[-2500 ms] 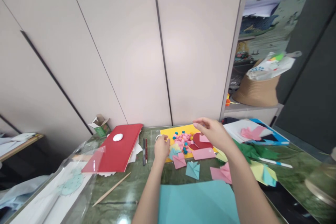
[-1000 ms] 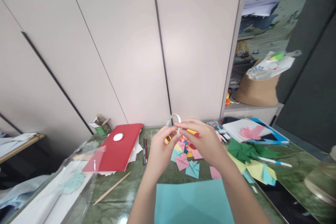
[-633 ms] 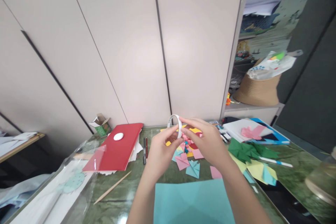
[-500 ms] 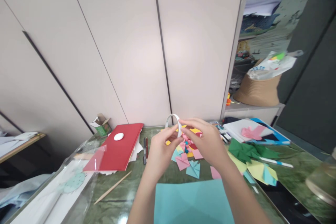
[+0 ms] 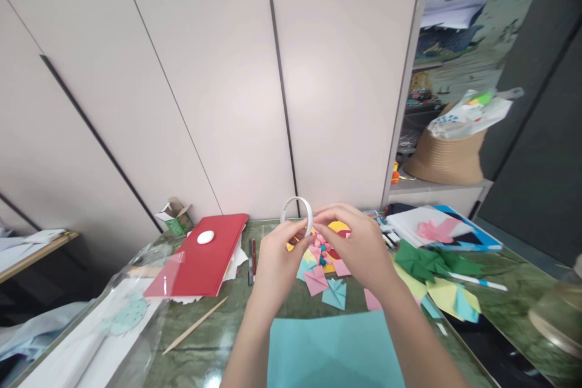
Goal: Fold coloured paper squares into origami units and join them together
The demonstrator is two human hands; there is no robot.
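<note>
My left hand point(image 5: 278, 259) pinches a white roll of tape point(image 5: 296, 212) and holds it upright above the green table point(image 5: 227, 327). My right hand point(image 5: 357, 245) meets the roll's right side, with fingertips on its rim. Beneath both hands lie small pink and blue paper pieces on a yellow sheet point(image 5: 339, 227), plus folded pink point(image 5: 316, 280) and blue point(image 5: 335, 293) paper shapes. A large light-blue sheet point(image 5: 334, 348) lies closest to me between my forearms.
A red folder point(image 5: 200, 264) with a white oval object lies at left, two pens point(image 5: 251, 259) beside it and a wooden stick point(image 5: 193, 327) in front. Green, yellow and pink paper scraps point(image 5: 431, 267) and a book lie at right. A white cabinet stands behind.
My left hand lifted the tape roll from the table by the yellow sheet. My right hand came over to join it. The roll has since turned slightly between both hands.
</note>
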